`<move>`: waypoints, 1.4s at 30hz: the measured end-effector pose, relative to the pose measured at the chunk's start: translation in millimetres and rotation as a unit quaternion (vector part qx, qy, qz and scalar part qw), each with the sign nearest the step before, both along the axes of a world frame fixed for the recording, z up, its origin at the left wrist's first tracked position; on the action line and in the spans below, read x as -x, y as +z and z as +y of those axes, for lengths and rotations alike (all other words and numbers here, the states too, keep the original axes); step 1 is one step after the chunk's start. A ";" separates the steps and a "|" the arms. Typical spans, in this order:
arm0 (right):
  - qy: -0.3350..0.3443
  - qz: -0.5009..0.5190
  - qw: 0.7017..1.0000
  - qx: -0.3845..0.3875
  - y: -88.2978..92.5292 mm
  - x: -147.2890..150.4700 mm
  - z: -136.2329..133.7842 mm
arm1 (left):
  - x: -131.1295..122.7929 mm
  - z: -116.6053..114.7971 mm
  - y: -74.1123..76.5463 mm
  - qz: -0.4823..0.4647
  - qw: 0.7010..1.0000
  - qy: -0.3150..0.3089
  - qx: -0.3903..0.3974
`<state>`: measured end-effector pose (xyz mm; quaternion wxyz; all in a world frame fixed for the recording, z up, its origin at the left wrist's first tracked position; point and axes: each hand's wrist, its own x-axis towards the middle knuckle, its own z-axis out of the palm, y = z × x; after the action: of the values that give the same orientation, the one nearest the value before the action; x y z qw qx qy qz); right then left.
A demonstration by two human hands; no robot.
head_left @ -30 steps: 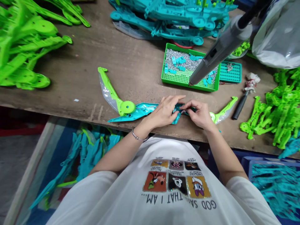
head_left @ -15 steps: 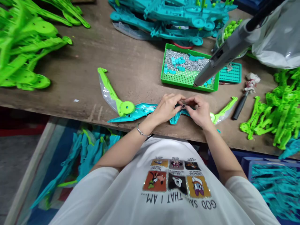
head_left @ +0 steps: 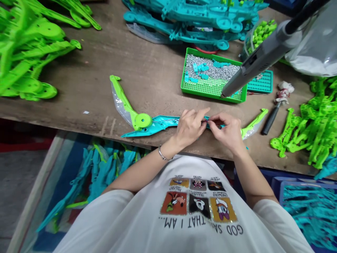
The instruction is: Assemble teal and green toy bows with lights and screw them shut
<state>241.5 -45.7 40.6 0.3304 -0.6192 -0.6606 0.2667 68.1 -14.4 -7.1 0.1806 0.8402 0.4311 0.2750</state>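
A teal plastic bow-shaped piece lies along the table's front edge, with a green limb at its left end and another green limb at its right. A thin cord runs along its teal body. Over the middle of the piece, my left hand has thumb and fingers pinched together. My right hand pinches just beside it, the fingertips of both almost touching. Whatever sits between the fingertips is too small to name.
Behind the hands stands a green tray of metal screws and teal bits, under a hanging grey tool. A black-handled tool lies right. Green parts pile left, more right; teal parts lie behind.
My left hand has turned and shifted slightly, now covering the teal tab that showed below it. My right hand has moved a little right and down.
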 end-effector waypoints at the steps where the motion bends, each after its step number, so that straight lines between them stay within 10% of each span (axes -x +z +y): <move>1: -0.001 0.004 1.000 0.013 -2.4 -3.7 1.6 | 1.7 -1.6 0.0 0.005 1.000 -0.007 -0.002; 17: 0.155 -0.031 0.987 0.002 2.2 -25.1 15.8 | 9.7 21.5 13.4 -0.060 0.987 -0.084 0.121; 32: 0.156 -0.180 0.968 -0.081 -13.2 -28.5 14.9 | 12.5 3.5 -4.0 0.020 0.999 -0.047 0.006; 42: 0.151 -0.072 0.985 -0.054 -12.2 -27.0 10.3 | 13.9 -11.9 -0.8 0.005 0.999 -0.031 -0.014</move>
<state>268.5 -35.4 28.4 0.2713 -0.5114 -0.7816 0.2323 54.2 -26.3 -8.0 0.1753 0.8567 0.4025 0.2707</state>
